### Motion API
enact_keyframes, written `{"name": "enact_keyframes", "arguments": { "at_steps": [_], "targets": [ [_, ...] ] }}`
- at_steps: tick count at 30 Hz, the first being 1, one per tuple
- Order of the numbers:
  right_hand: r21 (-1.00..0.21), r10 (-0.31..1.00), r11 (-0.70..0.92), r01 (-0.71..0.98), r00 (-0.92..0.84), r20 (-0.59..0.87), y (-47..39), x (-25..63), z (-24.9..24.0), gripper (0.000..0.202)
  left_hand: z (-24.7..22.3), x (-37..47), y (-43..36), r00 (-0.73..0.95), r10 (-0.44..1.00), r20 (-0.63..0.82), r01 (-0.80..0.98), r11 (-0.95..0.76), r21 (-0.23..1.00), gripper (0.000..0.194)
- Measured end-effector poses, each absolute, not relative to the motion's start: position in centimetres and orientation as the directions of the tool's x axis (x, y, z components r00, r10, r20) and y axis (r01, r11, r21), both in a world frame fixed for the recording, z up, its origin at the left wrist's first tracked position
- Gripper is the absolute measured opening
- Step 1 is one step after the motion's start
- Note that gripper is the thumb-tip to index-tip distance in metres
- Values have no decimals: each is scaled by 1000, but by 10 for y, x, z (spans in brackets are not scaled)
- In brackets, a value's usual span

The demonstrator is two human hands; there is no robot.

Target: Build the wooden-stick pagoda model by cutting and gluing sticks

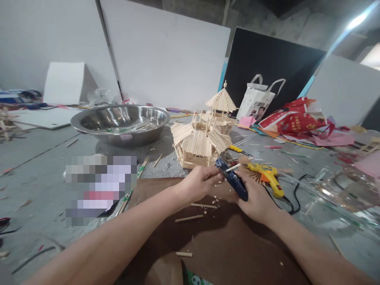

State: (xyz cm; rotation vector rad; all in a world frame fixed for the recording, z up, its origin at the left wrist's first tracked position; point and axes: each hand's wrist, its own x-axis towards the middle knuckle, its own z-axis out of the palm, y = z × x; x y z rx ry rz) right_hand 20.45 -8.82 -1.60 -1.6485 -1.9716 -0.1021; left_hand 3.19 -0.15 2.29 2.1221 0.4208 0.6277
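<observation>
My right hand [258, 198] is wrapped round a dark blue hand cutter [236, 184], which points up and to the left. A thin wooden stick [233, 168] lies across the cutter near its upper end. My left hand [202, 182] is closed, its fingertips pinched by the cutter at the stick's near end; the exact grip is partly hidden. Just beyond both hands stands a small pavilion model [202, 140] built of wooden sticks, with a pointed-roof tower [222, 101] behind it. Cut sticks [189, 218] and small chips lie on the brown mat [225, 241] below.
A yellow glue gun [265, 174] with a black cord lies right of my right hand. A steel basin [120, 136] stands at the back left. Bundled sticks [124, 202] lie left of the mat. A red bag [293, 118] and white bag [257, 101] are at the back right.
</observation>
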Motion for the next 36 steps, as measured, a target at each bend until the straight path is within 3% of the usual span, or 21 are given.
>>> {"name": "enact_keyframes", "arguments": {
  "at_steps": [4,8,11,16,21,24,27,31,34,36],
  "targets": [
    [-314,898,242,918,-89,432,-89,204,-14,50,28,28,0,883,465,64,82,-287,954,27],
    [-345,910,242,907,-89,405,-91,202,-11,46,30,25,1,916,397,-66,98,-59,993,26],
    [-351,921,225,909,-81,381,-91,202,-10,44,29,27,1,904,427,-9,97,-183,978,26],
    [-339,930,148,929,-14,368,-88,201,-12,40,21,33,0,799,540,264,106,-558,823,22],
    [-395,932,225,891,-78,354,-89,201,-9,53,23,32,0,796,531,291,99,-587,803,22],
    [-465,934,289,837,-140,328,-91,202,-4,60,27,29,1,834,513,204,46,-433,900,24],
    [-527,935,326,785,-186,302,-93,203,-1,65,28,26,1,887,461,14,41,-109,993,27],
    [-570,935,350,743,-242,259,-95,203,1,69,26,22,4,953,274,-133,54,275,960,25],
    [-564,944,323,760,-214,252,-95,204,2,66,27,19,8,963,237,-126,33,360,932,25],
    [-541,953,272,796,-148,263,-93,205,2,62,31,17,10,952,287,-103,7,316,949,25]
  ]
}}
